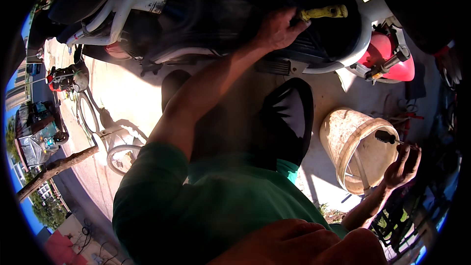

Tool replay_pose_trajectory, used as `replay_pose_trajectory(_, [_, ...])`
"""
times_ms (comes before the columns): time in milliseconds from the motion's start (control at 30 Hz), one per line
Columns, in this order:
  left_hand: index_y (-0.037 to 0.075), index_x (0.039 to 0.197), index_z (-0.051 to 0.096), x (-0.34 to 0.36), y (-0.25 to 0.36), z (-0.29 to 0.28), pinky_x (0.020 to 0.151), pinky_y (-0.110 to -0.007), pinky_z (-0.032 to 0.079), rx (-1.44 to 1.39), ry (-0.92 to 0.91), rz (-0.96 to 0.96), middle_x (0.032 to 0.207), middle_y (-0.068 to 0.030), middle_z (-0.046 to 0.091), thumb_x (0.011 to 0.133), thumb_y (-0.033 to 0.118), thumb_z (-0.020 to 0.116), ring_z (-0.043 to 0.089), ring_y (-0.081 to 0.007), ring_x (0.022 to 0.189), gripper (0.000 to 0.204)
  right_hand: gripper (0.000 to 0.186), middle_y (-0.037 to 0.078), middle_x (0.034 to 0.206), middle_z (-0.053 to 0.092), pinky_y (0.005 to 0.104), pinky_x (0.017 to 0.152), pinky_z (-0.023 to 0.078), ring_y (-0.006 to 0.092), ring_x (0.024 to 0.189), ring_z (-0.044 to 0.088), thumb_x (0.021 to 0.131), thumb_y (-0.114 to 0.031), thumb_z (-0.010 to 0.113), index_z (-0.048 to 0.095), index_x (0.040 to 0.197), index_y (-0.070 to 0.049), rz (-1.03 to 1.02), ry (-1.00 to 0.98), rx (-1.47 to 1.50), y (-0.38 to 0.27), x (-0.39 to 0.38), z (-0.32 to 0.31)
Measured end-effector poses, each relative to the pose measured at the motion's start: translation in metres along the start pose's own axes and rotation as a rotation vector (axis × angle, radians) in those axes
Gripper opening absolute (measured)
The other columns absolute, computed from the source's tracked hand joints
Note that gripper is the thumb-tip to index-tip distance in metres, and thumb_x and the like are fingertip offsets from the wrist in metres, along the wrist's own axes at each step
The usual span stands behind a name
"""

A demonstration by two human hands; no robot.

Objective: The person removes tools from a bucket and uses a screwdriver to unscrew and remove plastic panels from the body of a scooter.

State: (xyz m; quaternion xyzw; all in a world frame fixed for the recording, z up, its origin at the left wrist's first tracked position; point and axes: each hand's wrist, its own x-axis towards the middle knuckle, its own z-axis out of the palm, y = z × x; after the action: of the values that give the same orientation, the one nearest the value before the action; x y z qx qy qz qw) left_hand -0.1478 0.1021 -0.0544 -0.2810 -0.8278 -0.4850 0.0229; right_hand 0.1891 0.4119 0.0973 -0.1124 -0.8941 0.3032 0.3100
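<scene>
My left hand [279,30] reaches forward over the dark floorboard of a scooter [211,24]. Its fingers close on one end of a yellow tool handle [324,13], which points to the right; the rest of that tool cannot be made out. Out to the right, my right hand [403,168] is raised beside the rim of a dirty white bucket [338,135]. Between its fingertips it pinches the thin shaft of a black-handled screwdriver [385,137], the handle pointing left across the bucket's mouth.
A red rounded part [380,56] lies at the scooter's right end. To the left are a small engine-like machine [68,77], a bicycle wheel [122,159] and a wooden pole [59,171]. Dark clutter fills the right edge.
</scene>
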Motion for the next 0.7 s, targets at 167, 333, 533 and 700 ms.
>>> replay_pose_trajectory(167, [0.004, 0.091, 0.068, -0.009, 0.015, -0.004, 0.074, -0.047, 0.054, 0.16, -0.16, 0.157, 0.085, -0.0145, 0.069, 0.092, 0.037, 0.073, 0.067, -0.0348, 0.08, 0.033, 0.018, 0.013, 0.113, 0.066, 0.0389, 0.098, 0.046, 0.0281, 0.111, 0.061, 0.082, -0.002, 0.074, 0.071, 0.101, 0.0, -0.128, -0.32, 0.219, -0.067, 0.032, 0.104])
replay_pose_trajectory(333, [0.007, 0.09, 0.072, -0.04, 0.045, -0.01, 0.078, -0.046, 0.056, 0.164, -0.308, 0.516, 0.087, -0.0133, 0.071, 0.089, 0.033, 0.073, 0.07, -0.0336, 0.084, 0.025, 0.016, 0.016, 0.139, 0.062, 0.0506, 0.108, 0.045, 0.0402, 0.131, 0.055, 0.082, -0.008, 0.076, 0.068, 0.095, -0.002, -0.595, -0.448, 0.059, -0.089, 0.045, 0.169])
replay_pose_trajectory(533, [0.01, 0.104, 0.075, -0.073, 0.058, -0.015, 0.076, -0.044, 0.056, -0.01, -0.528, 0.288, 0.093, -0.0182, 0.072, 0.094, 0.034, 0.071, 0.072, -0.0357, 0.086, 0.027, 0.032, 0.016, 0.122, 0.069, 0.0473, 0.091, 0.054, 0.0378, 0.103, 0.068, 0.086, -0.011, 0.073, 0.065, 0.116, -0.003, -0.564, -0.542, 0.069, -0.07, 0.034, 0.178])
replay_pose_trajectory(700, [0.011, 0.108, 0.074, -0.075, 0.061, -0.016, 0.083, -0.039, 0.056, -0.068, -0.718, 0.07, 0.101, -0.0138, 0.074, 0.099, 0.035, 0.068, 0.074, -0.0267, 0.094, 0.026, 0.019, 0.016, 0.101, 0.072, 0.0435, 0.082, 0.055, 0.036, 0.091, 0.07, 0.092, -0.012, 0.069, 0.063, 0.107, -0.001, -0.415, -0.645, 0.069, -0.044, 0.023, 0.184])
